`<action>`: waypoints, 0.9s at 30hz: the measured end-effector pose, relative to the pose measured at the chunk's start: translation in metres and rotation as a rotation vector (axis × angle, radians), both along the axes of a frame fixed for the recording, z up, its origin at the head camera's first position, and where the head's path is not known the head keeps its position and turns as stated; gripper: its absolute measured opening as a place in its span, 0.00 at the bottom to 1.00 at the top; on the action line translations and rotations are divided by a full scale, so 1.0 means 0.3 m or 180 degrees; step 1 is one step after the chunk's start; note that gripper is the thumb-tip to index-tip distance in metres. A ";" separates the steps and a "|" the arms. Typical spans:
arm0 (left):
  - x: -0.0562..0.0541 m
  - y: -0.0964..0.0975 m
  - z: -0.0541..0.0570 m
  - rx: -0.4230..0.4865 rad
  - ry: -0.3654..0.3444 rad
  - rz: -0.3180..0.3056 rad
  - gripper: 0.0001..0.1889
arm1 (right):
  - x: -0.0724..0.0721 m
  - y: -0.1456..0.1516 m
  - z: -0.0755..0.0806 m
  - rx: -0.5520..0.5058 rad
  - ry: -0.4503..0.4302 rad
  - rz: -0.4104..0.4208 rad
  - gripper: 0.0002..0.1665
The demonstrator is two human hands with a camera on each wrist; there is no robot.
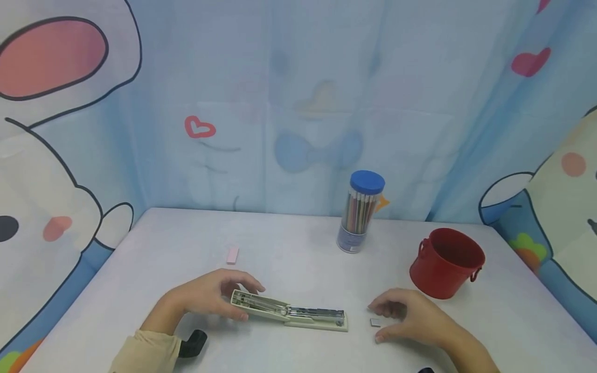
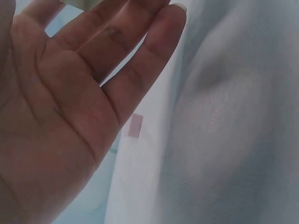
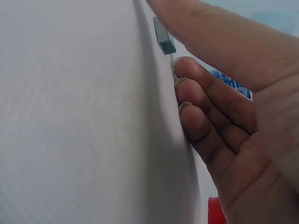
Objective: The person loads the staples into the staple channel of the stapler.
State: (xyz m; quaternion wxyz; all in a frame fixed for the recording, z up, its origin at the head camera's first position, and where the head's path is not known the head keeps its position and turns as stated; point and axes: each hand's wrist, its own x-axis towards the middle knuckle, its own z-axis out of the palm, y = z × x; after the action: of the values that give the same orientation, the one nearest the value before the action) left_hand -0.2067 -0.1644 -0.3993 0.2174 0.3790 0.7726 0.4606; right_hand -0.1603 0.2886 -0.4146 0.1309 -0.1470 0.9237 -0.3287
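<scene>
A pale green stapler [image 1: 289,311] lies swung open on the white table, its metal inner parts facing up. At its left end my left hand [image 1: 216,295] grips it, thumb in front and fingers behind. Only a pale green corner of the stapler [image 2: 84,3] shows at the top of the left wrist view. My right hand [image 1: 412,318] rests low over the table, thumb and fingers spread around a short grey strip of staples [image 1: 375,322]. In the right wrist view the strip of staples [image 3: 163,35] lies close to the thumb and fingertips; contact cannot be told.
A red bucket [image 1: 431,272] stands behind my right hand. Farther back is a clear, blue-lidded tub of pencils [image 1: 359,212]. A small pink block [image 1: 232,255] lies beyond my left hand. A printed curtain [image 1: 308,62] hangs behind the table [image 1: 289,238].
</scene>
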 end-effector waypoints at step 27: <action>-0.002 -0.006 -0.012 -0.0053 -0.0098 0.0028 0.20 | 0.004 0.012 0.000 -0.0093 0.0000 0.0178 0.21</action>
State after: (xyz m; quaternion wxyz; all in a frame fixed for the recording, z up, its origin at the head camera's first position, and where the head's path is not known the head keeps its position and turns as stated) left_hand -0.2073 -0.1661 -0.4028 0.2304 0.3667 0.7747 0.4608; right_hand -0.1592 0.2921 -0.4148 0.1378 -0.1747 0.9143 -0.3384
